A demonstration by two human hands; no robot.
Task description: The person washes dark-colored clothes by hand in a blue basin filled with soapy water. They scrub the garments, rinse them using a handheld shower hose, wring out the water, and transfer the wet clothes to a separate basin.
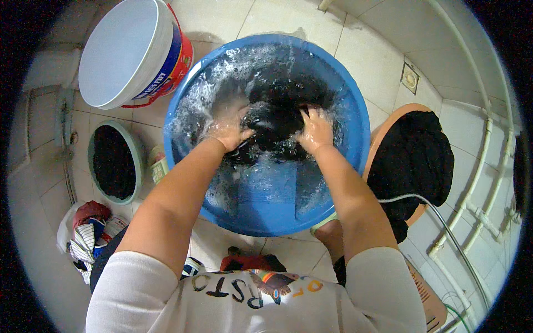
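A large round blue plastic tub (266, 227) stands before me, holding soapy water and dark, wet cloth (277, 120). At the left side of the cloth, my left hand (229, 129) is partly under the foamy water, fingers spread. My right hand (315, 128) lies at the cloth's right side, its fingertips bent down at the dark fabric. Splashes and the water hide parts of the fingers, so whether either hand grips the cloth cannot be told. White foam gathers mostly along the tub's upper left.
A white bucket (118, 50) stands upper left, above a small basin (139, 166) of dark cloth. An orange basin (381, 129) heaped with black fabric stands right, near a hose (447, 229), pipes (479, 179) and a floor drain (410, 78). Clothes (89, 233) lie lower left.
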